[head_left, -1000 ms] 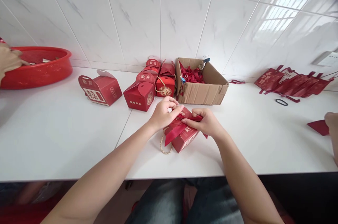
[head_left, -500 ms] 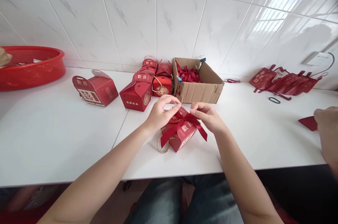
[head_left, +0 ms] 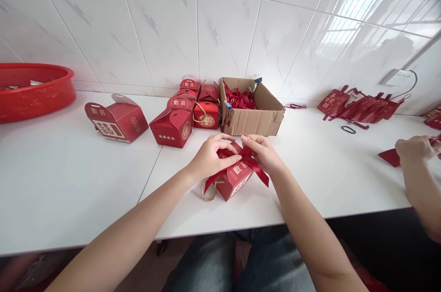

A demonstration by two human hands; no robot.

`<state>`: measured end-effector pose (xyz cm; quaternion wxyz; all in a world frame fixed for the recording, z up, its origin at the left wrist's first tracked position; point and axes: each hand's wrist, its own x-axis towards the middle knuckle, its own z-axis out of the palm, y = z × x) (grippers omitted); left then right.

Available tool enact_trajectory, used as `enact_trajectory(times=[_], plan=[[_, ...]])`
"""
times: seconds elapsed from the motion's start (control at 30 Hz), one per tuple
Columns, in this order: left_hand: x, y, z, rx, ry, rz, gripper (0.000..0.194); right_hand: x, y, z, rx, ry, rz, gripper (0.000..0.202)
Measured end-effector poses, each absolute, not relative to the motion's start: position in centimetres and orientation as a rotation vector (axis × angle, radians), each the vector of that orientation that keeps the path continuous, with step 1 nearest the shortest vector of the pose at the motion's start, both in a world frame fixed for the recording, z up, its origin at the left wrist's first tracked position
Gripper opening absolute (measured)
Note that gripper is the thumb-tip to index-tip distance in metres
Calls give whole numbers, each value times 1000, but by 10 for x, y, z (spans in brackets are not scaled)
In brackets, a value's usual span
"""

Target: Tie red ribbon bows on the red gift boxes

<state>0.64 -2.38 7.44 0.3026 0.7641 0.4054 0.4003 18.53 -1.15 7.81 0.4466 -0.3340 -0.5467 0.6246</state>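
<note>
A red gift box with pale lettering sits at the middle of the white table. Across its top runs a dark red ribbon, tied in a bow, its tails hanging at both sides. My left hand is closed at the left part of the bow, thumb against the ribbon near the knot. Pinched between the thumb and finger of my right hand is the right part of the ribbon. A twisted gold cord handle lies at the box's left side. Fingers partly hide the knot.
Behind stands a cardboard box of red ribbons, beside several red gift boxes. Another gift box is farther left, near a red plastic basin. Red bags and a black ring lie right, where another person's hand holds something red.
My left hand has moved down onto the bow, its thumb now near the knot. My right hand has drawn closer to the knot. The view has shifted slightly right.
</note>
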Motion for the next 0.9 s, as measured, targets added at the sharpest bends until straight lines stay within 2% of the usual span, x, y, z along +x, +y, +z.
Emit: enact_trajectory(times=[0.37, 0.73, 0.9], plan=[[8, -23, 76, 1965, 1024, 991, 17, 186, -9, 73, -763, -1163, 1735, 40], [9, -23, 72, 1951, 1006, 994, 15, 188, 2, 66, -737, -1052, 1875, 49], [10, -25, 72, 1961, 996, 1006, 14, 191, 3, 66, -690, -1198, 1798, 45]])
